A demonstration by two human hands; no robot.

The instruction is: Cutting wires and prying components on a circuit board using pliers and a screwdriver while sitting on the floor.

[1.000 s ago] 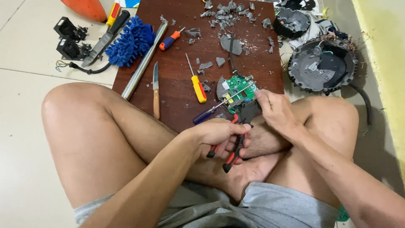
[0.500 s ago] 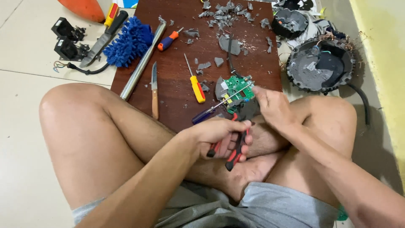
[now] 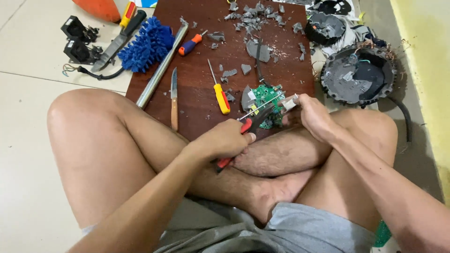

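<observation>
Left hand [image 3: 225, 140]: clenched round red-handled pliers [image 3: 248, 125], nose reaching the board.
Right hand [image 3: 313, 115]: pinching a small pale part [image 3: 289, 102] beside the green circuit board [image 3: 267, 99].
Board location: near edge of brown wooden panel [image 3: 197, 70].
Far right: black round housing [image 3: 358, 75], wiring inside.

A home floor repair spot: beige tiles [image 3: 28, 61], wooden board [image 3: 197, 112], scattered tools.
</observation>
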